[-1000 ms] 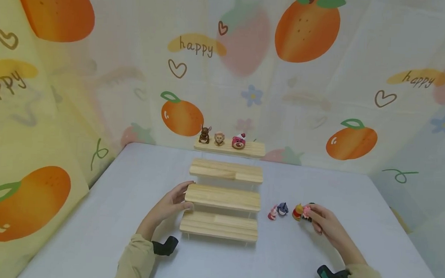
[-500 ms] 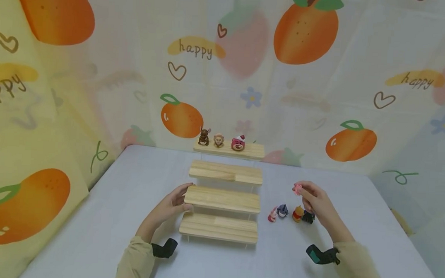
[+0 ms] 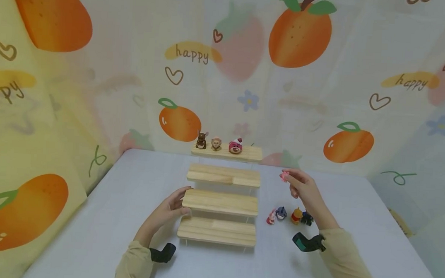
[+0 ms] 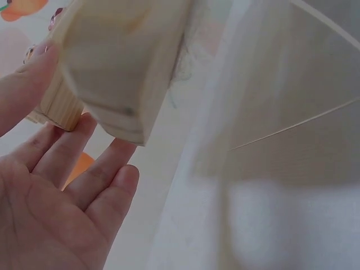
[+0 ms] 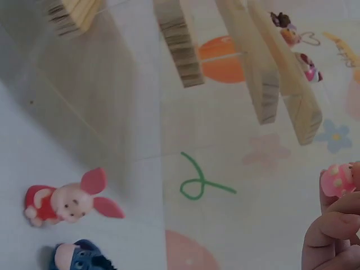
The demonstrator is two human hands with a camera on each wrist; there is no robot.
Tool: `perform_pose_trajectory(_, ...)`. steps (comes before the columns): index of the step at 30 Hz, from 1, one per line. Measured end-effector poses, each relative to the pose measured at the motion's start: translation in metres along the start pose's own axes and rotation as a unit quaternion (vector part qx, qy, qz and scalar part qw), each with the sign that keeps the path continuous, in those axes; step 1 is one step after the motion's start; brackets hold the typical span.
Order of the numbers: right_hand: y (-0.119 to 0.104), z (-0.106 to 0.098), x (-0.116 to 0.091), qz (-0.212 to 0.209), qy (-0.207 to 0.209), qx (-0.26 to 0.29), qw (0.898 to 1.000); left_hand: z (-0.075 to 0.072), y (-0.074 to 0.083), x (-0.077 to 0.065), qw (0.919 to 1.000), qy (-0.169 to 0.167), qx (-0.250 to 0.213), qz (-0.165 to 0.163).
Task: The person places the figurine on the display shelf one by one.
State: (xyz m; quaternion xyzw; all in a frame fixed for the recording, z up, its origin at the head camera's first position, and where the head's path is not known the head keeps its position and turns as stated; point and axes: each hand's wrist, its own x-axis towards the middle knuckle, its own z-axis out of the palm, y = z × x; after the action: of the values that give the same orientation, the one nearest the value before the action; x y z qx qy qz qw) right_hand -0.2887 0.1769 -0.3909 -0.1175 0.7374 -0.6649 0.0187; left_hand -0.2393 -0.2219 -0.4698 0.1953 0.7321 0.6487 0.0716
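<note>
My right hand (image 3: 305, 187) pinches a small pink figurine (image 3: 284, 176) above the table, to the right of the stepped wooden stand (image 3: 219, 202). In the right wrist view, the pink figurine (image 5: 337, 180) shows pale spots, partly hidden by the fingers. My left hand (image 3: 167, 208) holds the left end of the stand's third board from the top, thumb at the front edge and fingers at the back. In the left wrist view, the left fingertips (image 4: 126, 174) lie right at the board's end (image 4: 112, 73). On the top board stand a brown long-eared figurine (image 3: 201, 141), a tan one (image 3: 216, 143) and a red bear in a white hat (image 3: 235, 146).
Right of the stand, a pink pig figurine (image 3: 271, 216), a blue donkey (image 3: 281, 213), a yellow bear in red (image 3: 296, 216) and a dark figurine (image 3: 307, 218) stand on the white table (image 3: 139, 168). A fruit-printed cloth (image 3: 127, 89) hangs behind and at the sides.
My right hand has lifted the pink figurine from beside the yellow bear and carried it up and left toward the stand. The left hand stays at the board's end.
</note>
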Motion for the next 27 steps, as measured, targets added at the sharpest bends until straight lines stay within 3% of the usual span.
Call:
perform_pose_trajectory(9, -0.016, 0.022, 0.013, -0.002, 0.000, 0.019, 1.000, -0.002, -0.003, -0.004, 0.9999, 0.000, -0.004, 0.013)
perform_pose_trajectory(16, -0.033, 0.043, 0.030, -0.041, -0.016, 0.058, 0.997, -0.001, -0.004, -0.006, 1.0000, 0.002, 0.006, 0.002)
perform_pose_trajectory(22, -0.043, 0.061, 0.044, -0.067, -0.006, 0.035, 0.997, -0.002, -0.002, -0.002, 0.9997, 0.012, 0.020, 0.010)
perform_pose_trajectory(27, -0.047, 0.068, 0.050, -0.053, 0.008, 0.029, 0.998, -0.001, -0.001, 0.000, 0.9996, -0.001, 0.021, 0.017)
